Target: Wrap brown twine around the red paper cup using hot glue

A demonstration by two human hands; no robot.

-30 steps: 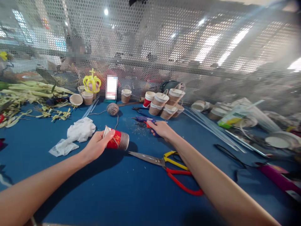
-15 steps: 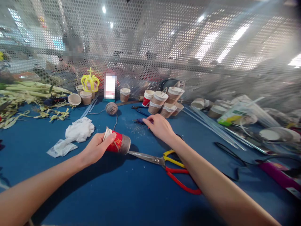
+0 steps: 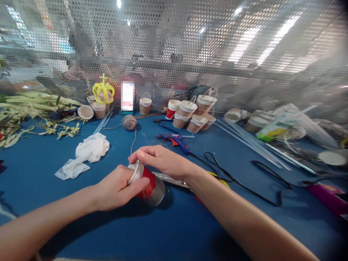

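My left hand point(image 3: 116, 188) is wrapped round a red paper cup point(image 3: 148, 183), which lies tilted with its white mouth toward the upper left. Grey yarn point(image 3: 157, 192) is wound round the cup's base end. My right hand point(image 3: 160, 159) reaches over the cup's mouth, its thumb and fingers closed on the yarn at the rim; the fingertips partly hide it. From there the strand runs back to a yarn ball point(image 3: 129, 123). A blue glue gun point(image 3: 178, 141) lies beyond my right hand. Scissors point(image 3: 171, 179) lie beneath my right forearm, mostly covered.
Crumpled white cloth point(image 3: 92, 148) lies left. Several small cups point(image 3: 185, 112) are stacked at the back, before a perforated metal screen point(image 3: 163, 47). Clear glue sticks point(image 3: 250, 141) and a black cord point(image 3: 244, 188) lie right. Dried plant strips point(image 3: 35, 105) fill the back left.
My right hand has let go of the glue gun, which lies on the table, and has moved to the cup's rim. The left hand has brought the cup nearer and rightward.
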